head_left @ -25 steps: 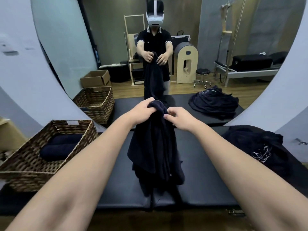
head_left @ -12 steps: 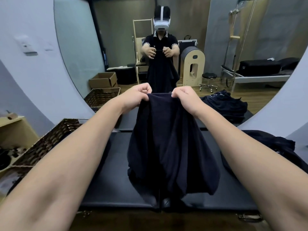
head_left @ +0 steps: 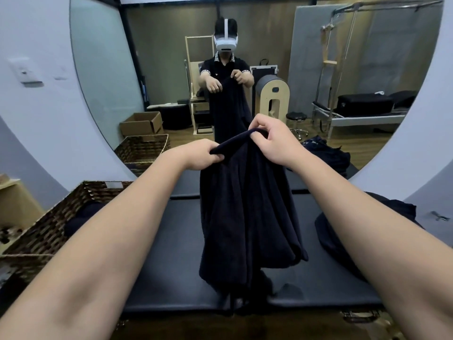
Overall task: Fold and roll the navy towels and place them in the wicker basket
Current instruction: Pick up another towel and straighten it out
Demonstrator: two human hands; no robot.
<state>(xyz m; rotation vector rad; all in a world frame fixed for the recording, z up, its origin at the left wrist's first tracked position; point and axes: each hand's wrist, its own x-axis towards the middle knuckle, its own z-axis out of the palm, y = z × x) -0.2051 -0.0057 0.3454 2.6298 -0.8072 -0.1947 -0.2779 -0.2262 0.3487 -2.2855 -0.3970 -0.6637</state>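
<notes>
Hanging from both hands, the navy towel (head_left: 247, 212) drapes in loose vertical folds above the black padded worktop (head_left: 171, 253), its lower end bunched near the front edge. The left hand (head_left: 203, 155) pinches the top hem between thumb and curled fingers; the right hand (head_left: 272, 141) sits a little higher and does the same — each grip is pinching cloth, and the hem runs at a slant between them. Off to the left, the wicker basket (head_left: 49, 231) stands on the worktop with a dark rolled towel (head_left: 81, 220) just visible inside. On the right — a heap of navy towels (head_left: 343, 236) lies crumpled, partly hidden behind the right forearm. Straight ahead, a large round mirror (head_left: 103, 94) shows the person holding up the towel, along with a cardboard box (head_left: 142, 123).
</notes>
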